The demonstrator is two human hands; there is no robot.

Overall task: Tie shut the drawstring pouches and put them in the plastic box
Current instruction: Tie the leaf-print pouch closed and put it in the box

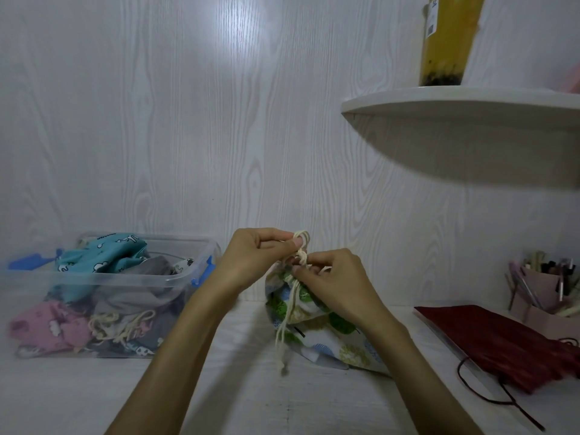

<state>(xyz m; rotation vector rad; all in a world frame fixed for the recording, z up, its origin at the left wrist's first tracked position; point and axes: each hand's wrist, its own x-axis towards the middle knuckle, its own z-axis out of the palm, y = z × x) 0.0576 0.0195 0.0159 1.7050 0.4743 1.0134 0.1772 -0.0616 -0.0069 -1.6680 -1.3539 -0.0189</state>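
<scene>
Hands meet above the pouch (317, 321), both forearms coming up from the bottom edge and converging at mid-frame. L hand (251, 255) sits higher, back of hand toward the camera, thumb and forefinger pinching a loop of the cream cord (302, 246) that stands up just past its fingertips. R hand (332, 284) is lower and just right of it, fingers curled in, gripping the same cord right at the gathered neck of the pouch; a twist or knot shows between the two hands. Two loose cord ends hang down the pouch front to the table (251, 397), ending in a small knot.

The pouch is white w/ green and blue prints and rests on the table at centre, its neck lifted toward the hands. The R wrist covers its upper right part.

The box (175, 277) stands to the left, clear plastic w/ blue clips, near the L forearm but not touching it. Inside lie several pouches, teal on top, pink and grey lower; how many is hard to tell through the wall.

At right a dark red pouch (508, 346) lies flat on the table, its cord trailing toward the bottom edge and the frame cutting its right side. Behind it a pen holder (539, 290) is partly cropped. A shelf (455, 105) above carries a yellow cup (445, 42), probably a drink, top cut off.
</scene>
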